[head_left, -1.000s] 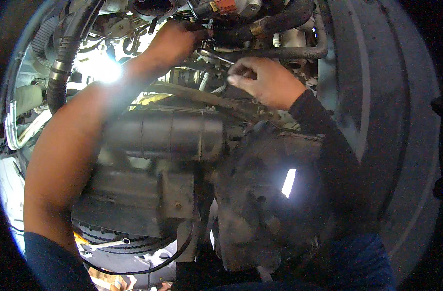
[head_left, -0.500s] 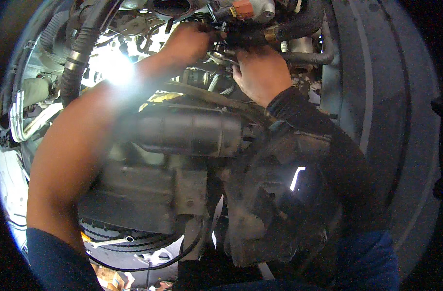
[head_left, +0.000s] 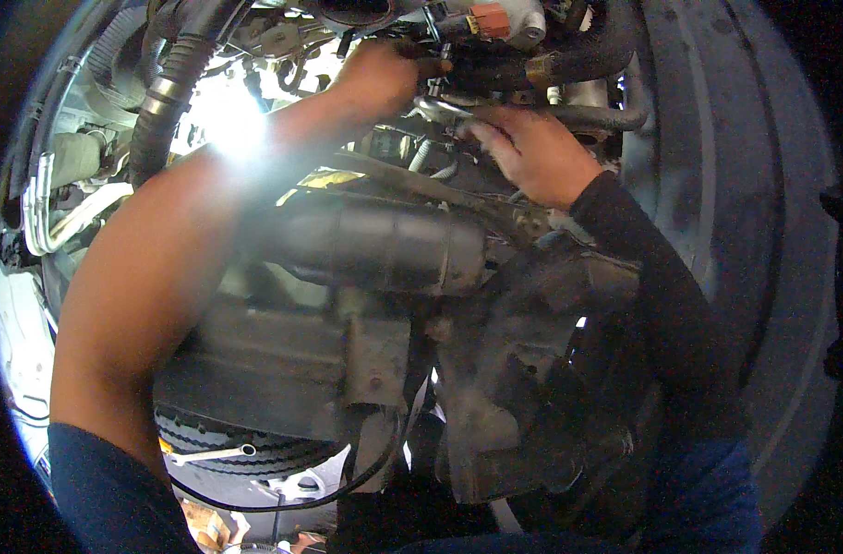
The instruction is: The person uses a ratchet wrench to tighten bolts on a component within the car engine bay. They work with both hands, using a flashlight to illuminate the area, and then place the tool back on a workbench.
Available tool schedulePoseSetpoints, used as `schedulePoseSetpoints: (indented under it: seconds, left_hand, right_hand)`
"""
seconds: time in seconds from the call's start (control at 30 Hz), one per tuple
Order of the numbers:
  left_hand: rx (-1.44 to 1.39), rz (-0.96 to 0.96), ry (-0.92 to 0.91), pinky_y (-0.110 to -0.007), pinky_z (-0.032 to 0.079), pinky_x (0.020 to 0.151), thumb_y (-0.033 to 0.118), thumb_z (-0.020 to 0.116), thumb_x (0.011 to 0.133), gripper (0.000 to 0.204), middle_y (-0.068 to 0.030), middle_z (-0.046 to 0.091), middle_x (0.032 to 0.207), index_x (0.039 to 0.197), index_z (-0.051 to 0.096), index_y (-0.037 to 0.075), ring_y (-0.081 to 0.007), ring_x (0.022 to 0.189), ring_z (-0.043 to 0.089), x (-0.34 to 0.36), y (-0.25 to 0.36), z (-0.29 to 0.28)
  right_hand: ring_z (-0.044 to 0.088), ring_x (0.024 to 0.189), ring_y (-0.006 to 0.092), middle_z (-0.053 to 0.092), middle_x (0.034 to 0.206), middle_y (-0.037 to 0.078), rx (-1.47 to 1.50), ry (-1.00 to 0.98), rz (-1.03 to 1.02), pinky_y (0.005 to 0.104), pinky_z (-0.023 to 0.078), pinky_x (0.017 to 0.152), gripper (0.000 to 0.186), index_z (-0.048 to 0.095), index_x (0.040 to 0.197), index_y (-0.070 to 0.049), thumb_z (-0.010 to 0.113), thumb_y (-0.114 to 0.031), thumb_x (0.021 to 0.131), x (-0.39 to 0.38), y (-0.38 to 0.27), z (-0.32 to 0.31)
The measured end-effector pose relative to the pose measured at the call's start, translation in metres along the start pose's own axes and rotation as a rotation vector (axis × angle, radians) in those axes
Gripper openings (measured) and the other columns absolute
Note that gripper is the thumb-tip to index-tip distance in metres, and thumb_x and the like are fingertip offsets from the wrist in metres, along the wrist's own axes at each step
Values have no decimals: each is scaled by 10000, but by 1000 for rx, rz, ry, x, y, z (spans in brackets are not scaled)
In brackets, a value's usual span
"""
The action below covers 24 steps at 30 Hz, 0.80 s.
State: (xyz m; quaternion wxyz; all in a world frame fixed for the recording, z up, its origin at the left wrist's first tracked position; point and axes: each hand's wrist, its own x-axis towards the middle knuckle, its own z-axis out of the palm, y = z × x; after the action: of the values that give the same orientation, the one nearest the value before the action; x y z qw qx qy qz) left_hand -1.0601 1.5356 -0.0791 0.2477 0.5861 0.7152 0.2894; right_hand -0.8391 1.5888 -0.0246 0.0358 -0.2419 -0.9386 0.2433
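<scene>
Deep in a vehicle's engine bay, my left hand (head_left: 385, 78) is closed, its fingertips against an upright dark metal shaft (head_left: 444, 55) that looks like a socket extension. Just below those fingers lies a shiny ratchet wrench (head_left: 443, 107). My right hand (head_left: 543, 155) is on the handle end of it, thumb and fingers bent around it; the handle partly hides behind the fingers. A black hose (head_left: 495, 74) with a metal clamp runs right beside both hands. Above sits an orange-brown connector (head_left: 489, 20) on a metal housing.
Under my forearms lies a dark cylindrical canister (head_left: 385, 245). A bright lamp (head_left: 240, 129) glares beside my left forearm. A thick hose (head_left: 168, 88) runs down the left. Lower left, a combination spanner (head_left: 214, 454) lies before a tyre (head_left: 255, 434). A dark panel (head_left: 708, 185) walls the right.
My right hand has swung right and slightly down, its fingers loosening somewhat, and more of the ratchet wrench shows. My left hand keeps its place at the shaft. The whole view has shifted slightly.
</scene>
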Motion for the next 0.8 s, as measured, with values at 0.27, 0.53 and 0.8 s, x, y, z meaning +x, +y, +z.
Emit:
schedulePoseSetpoints:
  seconds: [0.27,0.53,0.8]
  left_hand:
    - [-249,89,33,-395,535,714,236,687,902,279,-125,727,893,1172,736,182,-264,782,698,-3,-11,6]
    - [67,-16,-20,-386,520,731,337,659,957,344,-124,726,945,1116,713,36,-227,845,692,-1,2,3]
    - [237,208,54,-394,576,795,245,721,852,314,-132,728,1104,1158,736,178,-287,916,718,-3,-2,-1]
  right_hand:
    - [669,959,314,687,1056,174,376,-183,-97,385,512,863,393,626,1222,-11,521,-352,1056,13,-20,-9]
    - [666,958,382,684,1020,233,141,-135,8,444,508,878,418,652,1149,-22,484,-393,1053,-1,9,-8]
    - [636,863,220,663,956,133,302,-20,-117,370,499,797,260,564,1219,-15,485,-186,1038,23,-17,12]
